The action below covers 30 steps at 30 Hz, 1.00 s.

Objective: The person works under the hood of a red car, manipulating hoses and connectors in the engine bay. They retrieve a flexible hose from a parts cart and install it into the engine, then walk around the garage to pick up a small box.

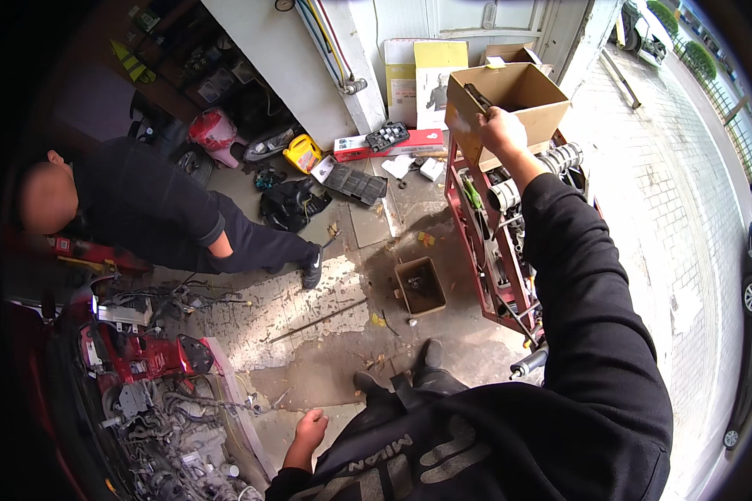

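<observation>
My right arm reaches far forward, and my right hand (503, 132) is closed at the near left side of an open cardboard box (533, 123). From its fingers a dark elongated part (478, 97) sticks out along the box's left rim; its exact kind is too small to tell. The box sits on top of a red tool cart (466, 238) loaded with tools and parts. Down by my left side, my left hand (311, 427) hangs with its fingers curled and nothing visible in them. The engine bay (184, 426) of a car lies to its left.
Another person (167, 200) in dark clothes stands at the left by the car. A small open carton (420, 286) with dark pieces inside is on the floor before my feet. Farther back lie a yellow jug (302, 154), a black plastic tray (355, 183) and a red box (388, 144).
</observation>
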### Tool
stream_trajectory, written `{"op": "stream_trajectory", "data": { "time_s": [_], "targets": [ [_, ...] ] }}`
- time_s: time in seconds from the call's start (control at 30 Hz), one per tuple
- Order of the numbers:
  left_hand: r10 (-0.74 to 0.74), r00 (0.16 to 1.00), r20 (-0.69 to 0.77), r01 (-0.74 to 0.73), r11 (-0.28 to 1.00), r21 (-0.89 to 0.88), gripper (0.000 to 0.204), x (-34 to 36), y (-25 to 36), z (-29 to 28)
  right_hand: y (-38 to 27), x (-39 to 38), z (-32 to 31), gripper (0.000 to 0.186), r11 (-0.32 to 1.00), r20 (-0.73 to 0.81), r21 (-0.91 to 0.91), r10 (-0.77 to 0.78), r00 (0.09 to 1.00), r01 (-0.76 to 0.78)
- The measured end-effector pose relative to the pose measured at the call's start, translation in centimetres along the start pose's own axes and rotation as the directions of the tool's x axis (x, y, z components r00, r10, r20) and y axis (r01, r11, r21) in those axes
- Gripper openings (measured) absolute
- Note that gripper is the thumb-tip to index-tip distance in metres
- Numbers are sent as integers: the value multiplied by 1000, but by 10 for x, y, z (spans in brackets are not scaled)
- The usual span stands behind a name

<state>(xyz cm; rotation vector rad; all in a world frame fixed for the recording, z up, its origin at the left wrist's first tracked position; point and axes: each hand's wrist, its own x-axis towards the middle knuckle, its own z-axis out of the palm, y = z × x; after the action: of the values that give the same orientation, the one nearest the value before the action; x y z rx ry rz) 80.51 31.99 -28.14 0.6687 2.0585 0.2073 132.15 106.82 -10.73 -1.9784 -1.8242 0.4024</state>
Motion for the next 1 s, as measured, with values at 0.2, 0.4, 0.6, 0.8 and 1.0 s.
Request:
{"op": "stream_trajectory", "data": {
  "time_s": [0.2, 0.4, 0.6, 0.8, 1.0],
  "targets": [
    [5, 980, 200, -49, 975, 215, 37, -26, -82, -4, 31, 45, -93, 46, 984, -232, -124, -154, 961, 128],
    [-14, 988, 152, 2, 997, 79, 46, -9, -81, 0, 4, 54, -137, 49, 977, -334, -168, -183, 925, 132],
    [59, 995, -76, -64, 996, -65, 47, 7, 10, 4, 34, 58, -67, 47, 985, -324, -158, -114, 939, 65],
    [110, 988, -104, -116, 992, -52, 50, -34, 46, 2, 80, 47, 54, 64, 980, -118, -198, -60, 991, 35],
    [0, 995, -102, 10, 995, 99, 51, -59, -30, 13, 98, 74, 85, 62, 975, -12, -215, -52, 999, 49]
  ]
}}
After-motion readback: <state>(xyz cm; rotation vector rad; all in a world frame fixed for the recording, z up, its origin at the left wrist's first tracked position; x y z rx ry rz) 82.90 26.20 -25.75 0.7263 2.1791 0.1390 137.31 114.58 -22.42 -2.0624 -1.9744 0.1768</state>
